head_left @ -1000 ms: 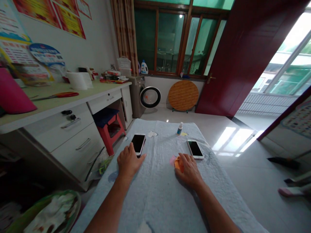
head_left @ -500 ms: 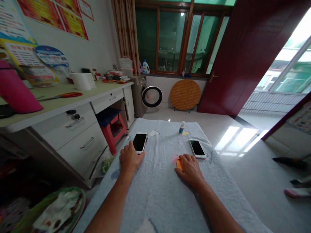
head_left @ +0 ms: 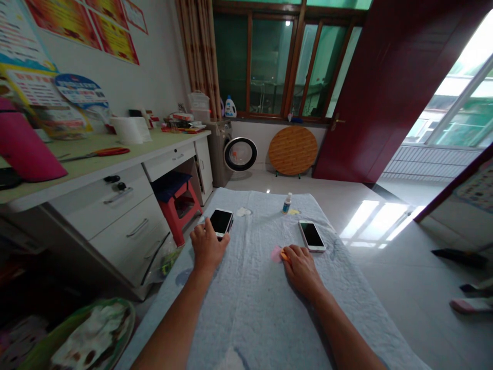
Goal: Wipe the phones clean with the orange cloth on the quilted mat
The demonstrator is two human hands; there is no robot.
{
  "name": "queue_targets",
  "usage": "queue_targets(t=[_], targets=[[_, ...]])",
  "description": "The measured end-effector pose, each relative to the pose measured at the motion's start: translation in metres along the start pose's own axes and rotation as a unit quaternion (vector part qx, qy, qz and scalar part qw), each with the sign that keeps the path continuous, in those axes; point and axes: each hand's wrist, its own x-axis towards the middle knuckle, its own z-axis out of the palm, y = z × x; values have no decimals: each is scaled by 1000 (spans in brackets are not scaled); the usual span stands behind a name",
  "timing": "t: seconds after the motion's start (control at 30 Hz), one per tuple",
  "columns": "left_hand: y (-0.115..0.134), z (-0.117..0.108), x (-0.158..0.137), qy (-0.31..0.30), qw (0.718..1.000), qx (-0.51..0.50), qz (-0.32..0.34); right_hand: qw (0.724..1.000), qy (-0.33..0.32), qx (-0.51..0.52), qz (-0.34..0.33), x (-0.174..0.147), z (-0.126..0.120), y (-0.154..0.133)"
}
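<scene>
On the light blue cloth cover [head_left: 250, 288], a white-framed smartphone [head_left: 221, 222] with a dark screen is at the left. My left hand [head_left: 207, 247] grips its near end, thumb at the right corner and fingers along the left edge. Farther right, my right hand [head_left: 303, 264] is closed around a small orange cloth [head_left: 284, 254], mostly hidden under the fingers. A second white smartphone [head_left: 311, 236] lies face up just beyond that hand, apart from it. Behind stands a small spray bottle [head_left: 287, 203], upright, with a blue label.
Left of the covered surface stand a desk [head_left: 162, 149] with drawers and a red stool [head_left: 179, 200]. A basin [head_left: 129, 329] sits low at the near left. Beyond are a washing machine [head_left: 219, 154] with its round door swung out and a round wooden board [head_left: 292, 150].
My left hand has shifted slightly, its thumb now at the phone's near right corner. My right fingers have bunched up the orange cloth, so less of it shows.
</scene>
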Motion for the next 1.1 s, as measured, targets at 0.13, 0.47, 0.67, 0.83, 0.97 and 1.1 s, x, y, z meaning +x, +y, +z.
queue_targets(t=[0.13,0.47,0.67,0.83,0.97,1.1], targets=[[-1,1,2,8,999,-32,24,1000,5,-7,-1,0,-1,0],[32,-24,-33,29,976,-164,144,1000,7,-2,2,1,4,3],[64,-10,-72,-23,961,-220,164,1000,6,1,5,0,3,3],[70,6,-85,-52,968,-199,146,1000,6,-8,12,1,6,4],[71,7,-87,-71,971,-179,141,1000,9,-19,16,2,8,5],[72,6,-89,-129,973,-146,126,999,10,-30,30,2,8,4]])
